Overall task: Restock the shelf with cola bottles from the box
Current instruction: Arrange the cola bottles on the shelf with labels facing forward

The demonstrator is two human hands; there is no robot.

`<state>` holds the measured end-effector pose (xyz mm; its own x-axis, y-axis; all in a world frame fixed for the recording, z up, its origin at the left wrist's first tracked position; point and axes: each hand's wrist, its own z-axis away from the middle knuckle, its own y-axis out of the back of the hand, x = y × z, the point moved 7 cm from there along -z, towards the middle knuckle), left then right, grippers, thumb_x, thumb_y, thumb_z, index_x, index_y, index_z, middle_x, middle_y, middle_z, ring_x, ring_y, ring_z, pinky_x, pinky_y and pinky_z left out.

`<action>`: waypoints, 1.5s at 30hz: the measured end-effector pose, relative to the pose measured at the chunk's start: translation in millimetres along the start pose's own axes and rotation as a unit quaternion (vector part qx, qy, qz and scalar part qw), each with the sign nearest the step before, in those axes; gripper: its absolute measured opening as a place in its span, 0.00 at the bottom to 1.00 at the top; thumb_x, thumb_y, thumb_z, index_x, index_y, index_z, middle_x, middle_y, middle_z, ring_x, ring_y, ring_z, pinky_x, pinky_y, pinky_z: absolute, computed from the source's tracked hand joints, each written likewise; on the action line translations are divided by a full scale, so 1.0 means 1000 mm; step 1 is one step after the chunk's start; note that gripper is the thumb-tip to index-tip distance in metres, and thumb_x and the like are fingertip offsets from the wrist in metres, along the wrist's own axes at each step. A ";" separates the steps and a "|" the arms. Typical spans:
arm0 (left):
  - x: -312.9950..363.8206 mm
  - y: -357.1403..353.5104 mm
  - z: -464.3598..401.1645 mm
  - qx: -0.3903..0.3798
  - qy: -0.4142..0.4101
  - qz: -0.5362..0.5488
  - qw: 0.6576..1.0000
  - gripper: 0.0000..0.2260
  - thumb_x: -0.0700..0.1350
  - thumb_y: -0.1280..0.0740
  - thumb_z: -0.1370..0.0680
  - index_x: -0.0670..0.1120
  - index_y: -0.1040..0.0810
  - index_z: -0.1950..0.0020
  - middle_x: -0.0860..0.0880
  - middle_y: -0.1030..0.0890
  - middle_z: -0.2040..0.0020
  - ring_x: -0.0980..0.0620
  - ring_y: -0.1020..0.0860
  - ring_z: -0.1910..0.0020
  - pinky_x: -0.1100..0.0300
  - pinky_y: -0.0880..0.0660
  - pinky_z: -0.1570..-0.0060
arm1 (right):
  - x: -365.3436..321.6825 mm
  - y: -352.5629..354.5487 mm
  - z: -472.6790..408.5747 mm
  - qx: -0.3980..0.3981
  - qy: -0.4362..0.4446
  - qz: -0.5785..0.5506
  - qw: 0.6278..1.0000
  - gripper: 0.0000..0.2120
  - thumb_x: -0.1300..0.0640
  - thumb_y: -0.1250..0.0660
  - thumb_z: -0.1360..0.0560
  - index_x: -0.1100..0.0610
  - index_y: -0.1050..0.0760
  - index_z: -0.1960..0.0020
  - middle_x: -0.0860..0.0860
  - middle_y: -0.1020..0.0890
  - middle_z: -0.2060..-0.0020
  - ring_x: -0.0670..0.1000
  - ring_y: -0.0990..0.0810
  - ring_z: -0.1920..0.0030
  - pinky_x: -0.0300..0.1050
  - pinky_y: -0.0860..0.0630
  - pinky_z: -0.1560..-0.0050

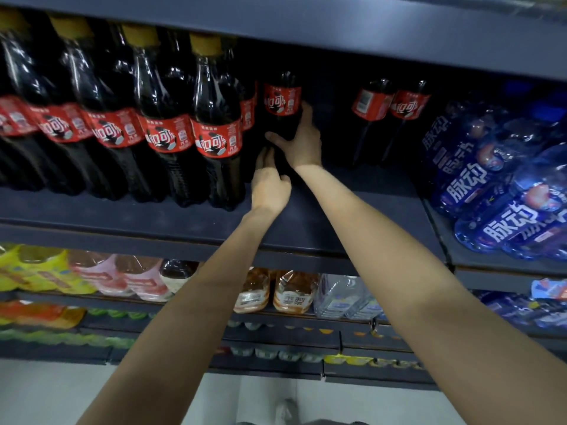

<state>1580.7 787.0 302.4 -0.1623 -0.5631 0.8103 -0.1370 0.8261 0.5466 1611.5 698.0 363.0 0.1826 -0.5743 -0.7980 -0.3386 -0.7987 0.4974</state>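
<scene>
A dark blue shelf (190,216) is seen. Upright red-labelled cola bottles (171,124) are carried at left, blue drink bottles (491,191) at right.

A shop's drinks aisle: dark shelves (184,216) stocked with cola bottles (214,133), blue drinks (491,191) and teas (291,291).
</scene>
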 end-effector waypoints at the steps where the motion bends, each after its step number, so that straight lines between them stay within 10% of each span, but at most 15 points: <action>1: 0.001 0.001 0.001 -0.004 -0.001 -0.012 1.000 0.29 0.36 0.39 0.22 0.40 0.47 0.23 0.41 0.47 0.22 0.45 0.42 0.25 0.64 0.45 0.31 | 0.003 0.006 0.003 0.011 -0.006 -0.003 1.000 0.39 0.54 0.26 0.30 0.57 0.43 0.26 0.56 0.25 0.36 0.55 0.26 0.37 0.47 0.28 0.38; 6: 0.021 0.010 0.008 0.047 -0.079 0.021 0.996 0.20 0.38 0.36 0.23 0.42 0.32 0.31 0.40 0.33 0.32 0.46 0.26 0.40 0.50 0.28 0.38 | 0.038 0.073 0.040 0.143 -0.018 -0.007 0.989 0.21 0.58 0.33 0.25 0.57 0.31 0.34 0.52 0.21 0.44 0.48 0.23 0.44 0.44 0.25 0.43; 10: 0.066 -0.006 0.011 0.005 -0.191 0.076 0.979 0.19 0.41 0.33 0.24 0.42 0.30 0.33 0.45 0.27 0.39 0.57 0.28 0.48 0.60 0.26 0.46 | 0.072 0.124 0.059 0.226 -0.031 0.023 0.973 0.17 0.62 0.35 0.26 0.60 0.29 0.37 0.55 0.21 0.45 0.51 0.22 0.45 0.47 0.25 0.42; 14: 0.089 -0.038 -0.020 -0.041 -0.130 0.148 0.980 0.29 0.44 0.27 0.27 0.43 0.35 0.30 0.45 0.28 0.36 0.55 0.28 0.43 0.62 0.29 0.43 | 0.090 0.158 0.040 0.253 -0.027 0.061 0.965 0.22 0.65 0.35 0.28 0.64 0.32 0.35 0.60 0.25 0.40 0.56 0.25 0.40 0.49 0.29 0.37; 23: 0.084 -0.110 -0.053 -0.010 -0.049 0.197 0.979 0.41 0.46 0.22 0.34 0.44 0.40 0.28 0.43 0.32 0.31 0.45 0.32 0.32 0.48 0.32 0.33 | 0.112 0.162 -0.006 0.192 -0.024 0.031 0.981 0.41 0.63 0.32 0.31 0.54 0.49 0.25 0.57 0.33 0.30 0.58 0.30 0.34 0.54 0.31 0.35; 29: 0.097 -0.105 -0.062 0.083 -0.135 0.179 0.971 0.41 0.51 0.21 0.35 0.44 0.38 0.28 0.46 0.30 0.32 0.49 0.31 0.33 0.54 0.30 0.36 | 0.124 0.165 -0.023 0.175 -0.024 -0.016 0.984 0.43 0.52 0.27 0.29 0.51 0.51 0.25 0.52 0.30 0.31 0.49 0.30 0.34 0.38 0.35 0.42; 37: 0.079 -0.055 -0.025 -0.021 -0.189 0.092 0.977 0.40 0.53 0.27 0.28 0.49 0.46 0.23 0.49 0.33 0.27 0.49 0.33 0.29 0.50 0.34 0.31 | 0.099 0.162 0.028 0.135 0.008 0.021 0.991 0.39 0.52 0.27 0.30 0.53 0.46 0.27 0.52 0.25 0.36 0.53 0.23 0.42 0.51 0.28 0.39; 42: 0.050 0.001 0.024 -0.039 -0.204 0.096 0.973 0.41 0.50 0.29 0.26 0.50 0.53 0.22 0.70 0.35 0.34 0.62 0.34 0.32 0.54 0.33 0.32 | 0.070 0.143 0.077 0.086 0.029 0.006 0.996 0.39 0.55 0.26 0.30 0.54 0.45 0.27 0.53 0.19 0.54 0.46 0.25 0.65 0.45 0.26 0.54; 45: 0.034 0.024 0.042 -0.035 -0.176 0.097 0.979 0.40 0.47 0.31 0.24 0.49 0.57 0.22 0.73 0.39 0.36 0.67 0.36 0.33 0.55 0.34 0.32 | 0.053 0.124 0.091 0.044 0.021 -0.016 0.999 0.39 0.56 0.27 0.29 0.52 0.47 0.27 0.50 0.21 0.49 0.45 0.24 0.63 0.51 0.24 0.48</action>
<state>1531.1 786.8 334.6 -0.5073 -0.3582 0.7838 -0.0056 0.9109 0.4127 1495.4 584.7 351.7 0.2327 -0.5576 -0.7968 -0.4108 -0.7990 0.4392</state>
